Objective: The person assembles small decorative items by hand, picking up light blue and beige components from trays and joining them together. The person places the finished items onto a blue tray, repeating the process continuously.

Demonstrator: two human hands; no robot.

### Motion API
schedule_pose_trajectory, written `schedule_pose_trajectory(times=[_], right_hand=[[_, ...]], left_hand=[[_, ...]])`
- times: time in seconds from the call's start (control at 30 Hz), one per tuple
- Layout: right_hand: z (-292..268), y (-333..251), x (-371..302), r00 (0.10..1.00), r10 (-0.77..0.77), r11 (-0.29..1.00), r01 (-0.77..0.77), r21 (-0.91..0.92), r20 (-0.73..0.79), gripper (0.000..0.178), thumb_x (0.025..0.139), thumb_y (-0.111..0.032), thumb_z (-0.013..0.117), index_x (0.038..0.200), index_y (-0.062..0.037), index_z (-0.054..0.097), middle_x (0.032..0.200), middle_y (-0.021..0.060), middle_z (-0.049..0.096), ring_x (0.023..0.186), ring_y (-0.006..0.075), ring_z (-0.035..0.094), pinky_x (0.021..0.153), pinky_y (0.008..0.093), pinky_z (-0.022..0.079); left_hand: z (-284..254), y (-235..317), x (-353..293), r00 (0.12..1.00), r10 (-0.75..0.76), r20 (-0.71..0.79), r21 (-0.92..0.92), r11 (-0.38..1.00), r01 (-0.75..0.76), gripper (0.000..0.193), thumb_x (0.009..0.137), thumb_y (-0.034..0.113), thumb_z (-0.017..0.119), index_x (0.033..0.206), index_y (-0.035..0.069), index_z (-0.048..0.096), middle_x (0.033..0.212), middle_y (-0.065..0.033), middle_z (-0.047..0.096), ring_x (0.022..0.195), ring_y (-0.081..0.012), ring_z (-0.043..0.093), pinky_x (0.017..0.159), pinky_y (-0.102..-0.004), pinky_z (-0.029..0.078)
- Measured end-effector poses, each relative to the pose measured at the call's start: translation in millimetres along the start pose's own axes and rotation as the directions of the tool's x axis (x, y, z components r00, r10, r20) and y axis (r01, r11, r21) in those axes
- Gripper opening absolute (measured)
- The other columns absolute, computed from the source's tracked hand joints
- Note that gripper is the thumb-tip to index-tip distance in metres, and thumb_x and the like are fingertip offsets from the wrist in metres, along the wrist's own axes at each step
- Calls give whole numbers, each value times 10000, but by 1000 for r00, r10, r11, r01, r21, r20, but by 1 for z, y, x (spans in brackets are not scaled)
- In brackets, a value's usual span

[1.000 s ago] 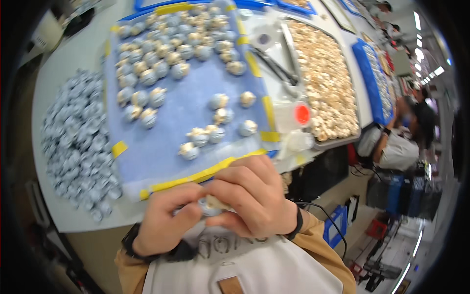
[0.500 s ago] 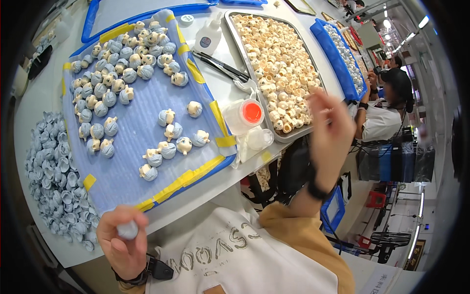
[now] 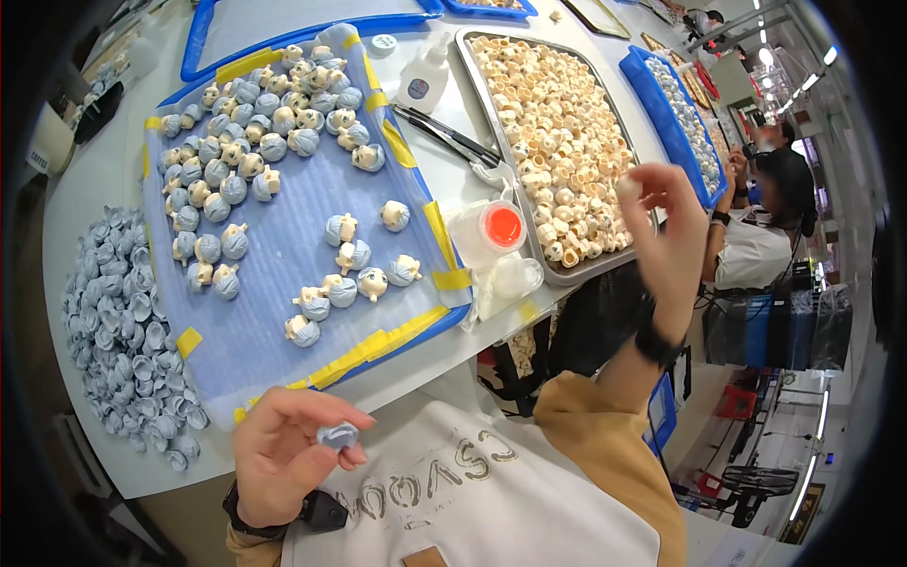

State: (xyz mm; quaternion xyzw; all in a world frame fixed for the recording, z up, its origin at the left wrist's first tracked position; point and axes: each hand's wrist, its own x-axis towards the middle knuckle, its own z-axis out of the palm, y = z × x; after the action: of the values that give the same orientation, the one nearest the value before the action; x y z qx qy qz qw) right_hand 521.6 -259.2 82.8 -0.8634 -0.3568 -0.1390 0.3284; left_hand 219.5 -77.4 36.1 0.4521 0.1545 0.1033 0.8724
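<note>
My left hand (image 3: 288, 454), by the table's front edge, pinches a blue-grey doll hair shell (image 3: 337, 436) between thumb and fingers. My right hand (image 3: 669, 222) is raised at the right edge of the metal tray (image 3: 461, 59). Its thumb and forefinger close on a small cream doll face part (image 3: 627, 187), partly hidden by the fingers. Many such cream parts (image 3: 557, 132) fill the metal tray. A blue lined tray (image 3: 255, 321) with yellow tape holds doll heads (image 3: 302, 142) with blue-grey hair, crowded at its far side and a few nearer me.
Loose hair shells (image 3: 132, 350) lie heaped at the left. Between the trays stand a white bottle (image 3: 424, 76), black tweezers (image 3: 444, 132), a tub with an orange-red top (image 3: 504, 227) and a small clear cup (image 3: 518, 276). Another person (image 3: 756, 236) sits at the right beyond a blue bin (image 3: 661, 123).
My left hand has moved right and up with the hair shell, which is now turned differently. My right hand has shifted right and shows a cream part at its fingertips. The view has shifted slightly.
</note>
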Motion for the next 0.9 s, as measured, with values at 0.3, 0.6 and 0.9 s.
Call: schedule_pose_trajectory(times=[0.3,0.6,0.9], right_hand=[[57,-131,-73,687,-727,510,560,653,-22,183,757,-74,591,922,-10,638,963,118,624,813,225,604,616,283,458],[75,-137,-90,784,-614,567,519,640,-91,355,687,-110,602,1016,24,603,1031,140,565,836,257,562,665,322,464],[76,-133,-90,803,-588,592,511,623,-99,299,676,-19,708,972,-30,673,912,77,635,768,188,577,593,250,454]], left_hand=[[0,7,0,989,-65,133,200,979,37,244,856,130,571,986,-70,623,1069,-152,609,951,-227,595,821,-336,468],[-14,-2,-5,993,-12,121,130,992,-3,385,874,250,610,1068,-81,584,1028,-182,600,864,-209,599,788,-313,472],[-11,-8,-3,995,83,60,31,996,-85,425,874,245,615,1098,-111,559,1081,-211,561,910,-206,571,744,-309,475]])
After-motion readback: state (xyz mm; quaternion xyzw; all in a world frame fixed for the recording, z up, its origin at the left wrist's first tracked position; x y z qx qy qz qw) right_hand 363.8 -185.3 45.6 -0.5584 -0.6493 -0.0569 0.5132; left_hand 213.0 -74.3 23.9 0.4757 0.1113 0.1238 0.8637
